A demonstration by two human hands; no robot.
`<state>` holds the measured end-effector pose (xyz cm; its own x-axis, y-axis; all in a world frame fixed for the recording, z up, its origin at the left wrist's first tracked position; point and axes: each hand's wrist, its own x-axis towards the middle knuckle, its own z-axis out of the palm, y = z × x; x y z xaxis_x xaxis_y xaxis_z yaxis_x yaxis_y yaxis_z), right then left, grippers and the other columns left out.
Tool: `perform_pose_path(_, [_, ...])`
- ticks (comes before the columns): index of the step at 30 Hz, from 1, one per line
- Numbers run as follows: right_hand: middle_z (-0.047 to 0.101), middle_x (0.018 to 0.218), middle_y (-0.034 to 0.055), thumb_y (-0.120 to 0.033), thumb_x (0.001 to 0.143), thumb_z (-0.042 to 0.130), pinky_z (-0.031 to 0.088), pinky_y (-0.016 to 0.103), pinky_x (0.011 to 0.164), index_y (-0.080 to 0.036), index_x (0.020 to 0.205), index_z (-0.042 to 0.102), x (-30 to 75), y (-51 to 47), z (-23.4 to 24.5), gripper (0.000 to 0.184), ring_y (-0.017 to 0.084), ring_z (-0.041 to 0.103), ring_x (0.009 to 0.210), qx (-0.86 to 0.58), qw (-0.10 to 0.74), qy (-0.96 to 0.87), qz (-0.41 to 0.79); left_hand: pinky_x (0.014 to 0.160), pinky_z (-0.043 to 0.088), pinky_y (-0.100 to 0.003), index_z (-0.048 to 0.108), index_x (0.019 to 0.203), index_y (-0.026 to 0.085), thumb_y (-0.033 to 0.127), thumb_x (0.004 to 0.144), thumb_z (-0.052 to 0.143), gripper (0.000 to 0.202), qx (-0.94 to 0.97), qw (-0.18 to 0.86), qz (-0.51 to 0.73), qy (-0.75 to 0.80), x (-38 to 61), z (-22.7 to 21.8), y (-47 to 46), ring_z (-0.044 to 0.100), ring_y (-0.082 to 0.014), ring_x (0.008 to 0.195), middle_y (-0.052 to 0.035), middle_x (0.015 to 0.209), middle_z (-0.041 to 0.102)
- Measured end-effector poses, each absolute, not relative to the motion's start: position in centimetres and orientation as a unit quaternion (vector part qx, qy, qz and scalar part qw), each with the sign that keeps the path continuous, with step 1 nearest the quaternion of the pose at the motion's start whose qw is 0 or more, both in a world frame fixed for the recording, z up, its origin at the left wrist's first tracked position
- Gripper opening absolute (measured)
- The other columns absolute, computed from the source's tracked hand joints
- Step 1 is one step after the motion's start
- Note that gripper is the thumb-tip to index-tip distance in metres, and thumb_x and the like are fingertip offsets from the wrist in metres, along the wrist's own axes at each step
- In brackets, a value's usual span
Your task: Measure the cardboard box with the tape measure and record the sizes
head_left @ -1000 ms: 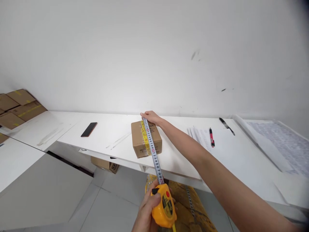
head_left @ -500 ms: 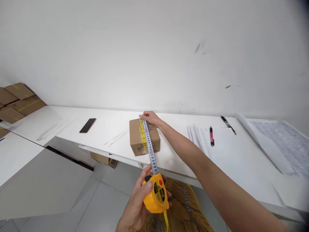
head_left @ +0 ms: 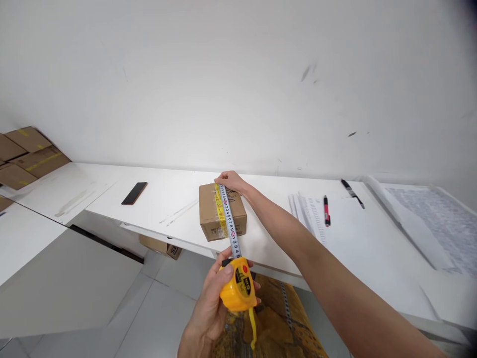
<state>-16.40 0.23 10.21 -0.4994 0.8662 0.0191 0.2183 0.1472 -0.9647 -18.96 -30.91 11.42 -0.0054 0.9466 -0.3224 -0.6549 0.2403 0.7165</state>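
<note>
A small brown cardboard box (head_left: pixel 208 209) with a strip of yellow printed tape sits on the white table. My left hand (head_left: pixel 210 298) is wrapped around a yellow tape measure (head_left: pixel 238 286) in front of the table edge, its thumb near the black button. The pulled-out blade (head_left: pixel 228 219) runs across the box top and past its near edge to the case. At the far edge of the box, the fingers of my right hand (head_left: pixel 231 180) pinch the blade's end. The fingertips there are partly hidden. A yellow strap hangs from the case.
A phone (head_left: pixel 134 193) lies left of the box. On the right are papers (head_left: pixel 309 214), a red pen (head_left: pixel 327 211) and a black marker (head_left: pixel 352 193). Cardboard boxes (head_left: pixel 33 156) are piled at the far left. Below the table edge is a large taped package (head_left: pixel 276 318).
My left hand has moved the tape measure case a little closer to the box, so less blade shows between them. My right hand stays at the far edge.
</note>
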Motion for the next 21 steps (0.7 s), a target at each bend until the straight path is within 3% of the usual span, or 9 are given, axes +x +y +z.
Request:
perform_pose_path(5, [0.059, 0.066, 0.0006, -0.039, 0.076, 0.066, 0.04, 0.028, 0.061, -0.018, 0.067, 0.058, -16.2, 0.1, 10.0, 0.024, 0.014, 0.053, 0.063, -0.371, 0.327, -0.696, 0.521, 0.068, 0.059, -0.04, 0.057, 0.125, 0.019, 0.044, 0.081, 0.072, 0.052, 0.18, 0.67, 0.59, 0.414, -19.2, 11.4, -30.3, 0.072, -0.0269, 0.08, -0.0138, 0.111, 0.068])
perform_pose_path(12, [0.053, 0.07, -0.0013, -0.05, 0.084, 0.058, 0.037, 0.027, 0.064, -0.019, 0.074, 0.056, -10.5, -1.5, 12.1, 0.032, 0.013, 0.045, 0.067, -0.334, 0.472, -0.679, 0.452, 0.063, 0.057, -0.034, 0.067, 0.12, 0.018, 0.039, 0.07, 0.079, 0.055, 0.251, 0.652, 0.534, 0.476, -23.1, 11.4, -30.8, 0.071, -0.0269, 0.077, -0.0141, 0.111, 0.07])
perform_pose_path(15, [0.05, 0.067, -0.002, -0.052, 0.082, 0.064, 0.036, 0.028, 0.061, -0.02, 0.078, 0.056, -6.3, -4.2, 13.5, 0.033, 0.012, 0.042, 0.062, -0.311, 0.464, -0.671, 0.488, 0.066, 0.056, -0.032, 0.068, 0.122, 0.019, 0.038, 0.068, 0.081, 0.059, 0.299, 0.594, 0.542, 0.514, -26.6, 11.8, -31.4, 0.07, -0.0239, 0.077, -0.0115, 0.113, 0.07])
perform_pose_path(18, [0.049, 0.065, -0.0027, -0.055, 0.08, 0.067, 0.036, 0.028, 0.061, -0.021, 0.078, 0.056, -3.7, -7.5, 13.2, 0.036, 0.012, 0.043, 0.06, -0.317, 0.437, -0.659, 0.523, 0.059, 0.054, -0.029, 0.065, 0.125, 0.018, 0.043, 0.074, 0.075, 0.058, 0.293, 0.545, 0.584, 0.525, -30.0, 12.3, -31.0, 0.069, -0.0231, 0.075, -0.0139, 0.118, 0.068])
perform_pose_path(21, [0.047, 0.059, -0.0046, -0.061, 0.079, 0.065, 0.035, 0.028, 0.057, -0.022, 0.079, 0.053, -4.0, -10.4, 11.5, 0.041, 0.012, 0.042, 0.055, -0.33, 0.438, -0.633, 0.547, 0.05, 0.051, -0.027, 0.067, 0.117, 0.012, 0.047, 0.075, 0.072, 0.055, 0.284, 0.515, 0.622, 0.517, -32.4, 12.8, -29.1, 0.068, -0.022, 0.067, -0.0155, 0.107, 0.072])
